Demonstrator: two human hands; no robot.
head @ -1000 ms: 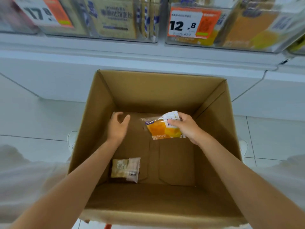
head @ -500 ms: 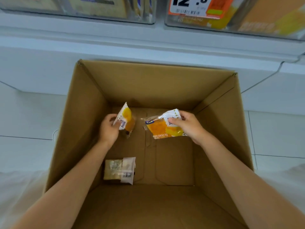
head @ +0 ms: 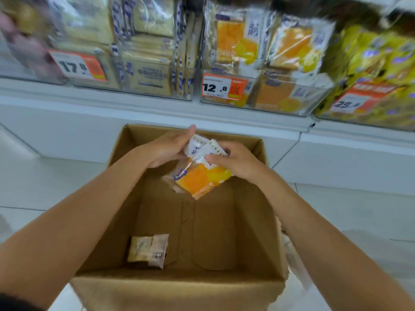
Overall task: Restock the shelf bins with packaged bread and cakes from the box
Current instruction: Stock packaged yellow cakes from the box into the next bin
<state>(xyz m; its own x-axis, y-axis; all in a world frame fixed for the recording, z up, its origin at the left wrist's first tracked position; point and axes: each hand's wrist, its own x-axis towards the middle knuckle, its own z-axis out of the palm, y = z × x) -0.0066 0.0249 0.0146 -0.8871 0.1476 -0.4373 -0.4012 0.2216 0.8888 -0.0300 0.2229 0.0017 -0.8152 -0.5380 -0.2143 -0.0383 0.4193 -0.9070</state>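
An open cardboard box stands on the floor below the shelf. Above its far half my left hand and my right hand hold two orange cake packets pressed together, fingers pinching their white top ends. One beige bread packet lies on the box bottom at the near left. On the shelf, a clear bin with the 12.8 tag holds matching orange packets.
A clear bin with the 17.8 tag holds beige bread packets at the upper left. A bin of yellow packets with a 25 tag sits at the right. A white shelf ledge runs above the box, over a white tiled floor.
Both hands rose out of the box and came together, stacking the left hand's orange packet with the right hand's. The view tilted up, showing more of the shelf bins.
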